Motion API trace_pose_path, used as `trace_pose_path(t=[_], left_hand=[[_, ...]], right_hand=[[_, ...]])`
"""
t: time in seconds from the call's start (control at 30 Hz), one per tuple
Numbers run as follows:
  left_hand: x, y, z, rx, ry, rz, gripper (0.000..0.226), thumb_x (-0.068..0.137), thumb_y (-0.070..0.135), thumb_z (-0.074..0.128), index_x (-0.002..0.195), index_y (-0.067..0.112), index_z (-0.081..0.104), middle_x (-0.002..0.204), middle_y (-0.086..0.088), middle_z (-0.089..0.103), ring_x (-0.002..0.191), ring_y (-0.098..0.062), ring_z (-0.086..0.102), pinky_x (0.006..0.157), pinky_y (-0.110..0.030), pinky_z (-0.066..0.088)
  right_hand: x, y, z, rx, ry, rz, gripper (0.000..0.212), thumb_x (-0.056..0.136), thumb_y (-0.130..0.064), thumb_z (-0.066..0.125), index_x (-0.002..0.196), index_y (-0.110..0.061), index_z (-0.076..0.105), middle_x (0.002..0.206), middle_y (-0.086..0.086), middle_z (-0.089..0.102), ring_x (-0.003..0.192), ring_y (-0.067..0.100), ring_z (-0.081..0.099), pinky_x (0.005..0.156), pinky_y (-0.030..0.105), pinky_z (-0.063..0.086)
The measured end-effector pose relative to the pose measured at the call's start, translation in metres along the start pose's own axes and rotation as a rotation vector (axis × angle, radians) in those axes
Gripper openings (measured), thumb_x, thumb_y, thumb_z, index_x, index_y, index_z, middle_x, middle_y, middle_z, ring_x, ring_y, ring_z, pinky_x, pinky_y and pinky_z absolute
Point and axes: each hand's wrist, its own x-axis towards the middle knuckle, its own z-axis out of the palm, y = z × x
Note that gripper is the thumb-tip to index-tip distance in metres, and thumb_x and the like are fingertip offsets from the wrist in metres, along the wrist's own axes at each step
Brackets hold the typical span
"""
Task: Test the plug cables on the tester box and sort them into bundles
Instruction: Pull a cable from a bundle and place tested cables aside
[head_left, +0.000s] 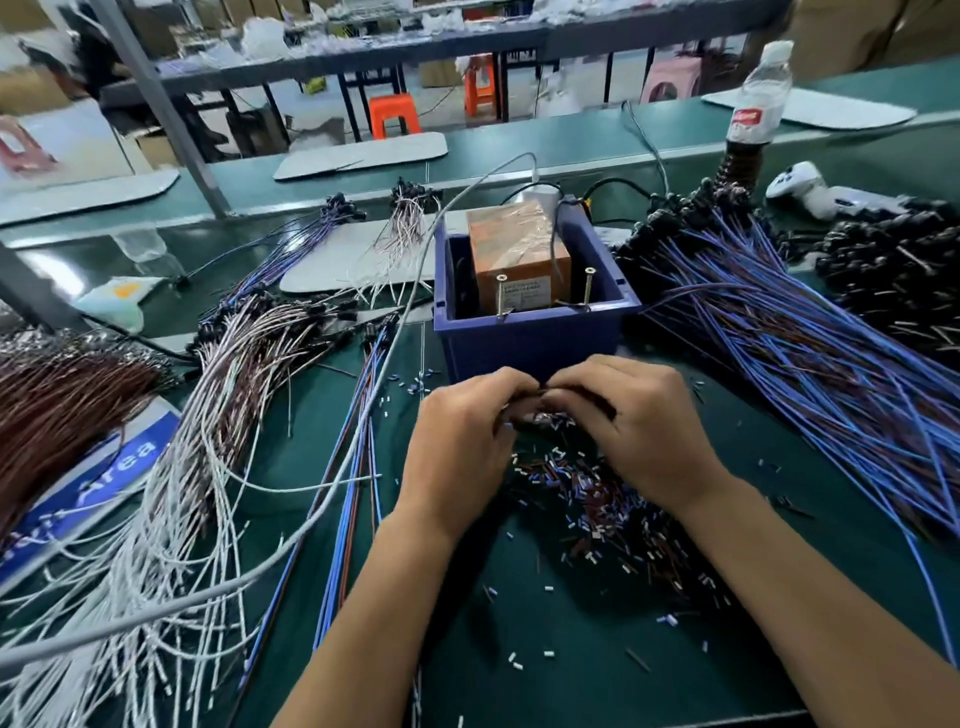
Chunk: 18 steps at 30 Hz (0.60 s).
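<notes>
The tester, an orange box (519, 254) with two upright screws, sits inside a blue bin (530, 332) at mid-table. Just in front of the bin, my left hand (462, 431) and my right hand (634, 421) meet with curled fingers, pinching something small and dark between the fingertips; what it is stays hidden. Blue plug cables (810, 353) fan out in a large heap on the right. White and brown cables (228, 395) lie in a heap on the left, with a few blue ones (358, 447) beside them.
Cut insulation bits (613, 509) litter the green mat under my hands. A brown wire bundle (57, 405) lies far left, black plugs (893, 265) far right. A water bottle (758, 104) and a white controller (800, 187) stand at the back right. A grey cable (332, 499) crosses the table.
</notes>
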Motion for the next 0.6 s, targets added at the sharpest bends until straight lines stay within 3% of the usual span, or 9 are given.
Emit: trace_pose_path(t=[0.1,0.17,0.27,0.43,0.6], left_hand=[[-0.003,-0.012,-0.003,-0.054,0.063,-0.025,0.018,0.084,0.001,0.077,0.092,0.016,0.071,0.076,0.01,0.068,0.067,-0.01,0.063,0.063,-0.033,0.051],[-0.005,-0.016,-0.003,-0.066,0.088,-0.06,0.019,0.083,0.001,0.076,0.089,0.018,0.07,0.072,0.011,0.065,0.063,-0.011,0.059,0.06,-0.034,0.05],[-0.006,-0.018,0.002,-0.059,0.091,-0.091,0.021,0.083,-0.001,0.074,0.089,0.019,0.069,0.075,0.012,0.067,0.066,-0.012,0.061,0.062,-0.033,0.051],[-0.002,-0.012,0.009,-0.085,0.047,-0.051,0.009,0.096,0.021,0.072,0.105,0.02,0.074,0.094,0.013,0.075,0.087,-0.007,0.07,0.075,-0.029,0.054],[-0.002,-0.008,0.009,-0.087,0.087,-0.043,0.008,0.095,0.011,0.072,0.093,0.018,0.074,0.081,0.014,0.07,0.075,-0.005,0.066,0.067,-0.028,0.051]], right_hand=[[-0.002,0.008,-0.006,0.04,0.055,0.085,0.016,0.098,-0.027,0.073,0.096,-0.012,0.078,0.088,-0.007,0.074,0.081,0.007,0.069,0.073,0.032,0.055],[-0.002,0.011,-0.01,0.039,0.1,0.14,0.02,0.098,-0.032,0.073,0.092,-0.015,0.08,0.084,-0.011,0.074,0.079,0.001,0.068,0.07,0.031,0.055],[-0.002,0.014,-0.013,0.062,0.118,0.23,0.022,0.096,-0.037,0.074,0.09,-0.017,0.08,0.079,-0.016,0.072,0.075,0.002,0.069,0.066,0.031,0.055],[0.0,0.005,-0.011,0.2,0.023,0.234,0.013,0.092,-0.032,0.077,0.085,-0.021,0.079,0.074,-0.016,0.072,0.07,0.006,0.069,0.063,0.023,0.051],[-0.001,0.005,-0.011,0.314,0.062,0.321,0.012,0.092,-0.033,0.078,0.084,-0.023,0.079,0.073,-0.012,0.074,0.067,0.009,0.07,0.062,0.02,0.052]])
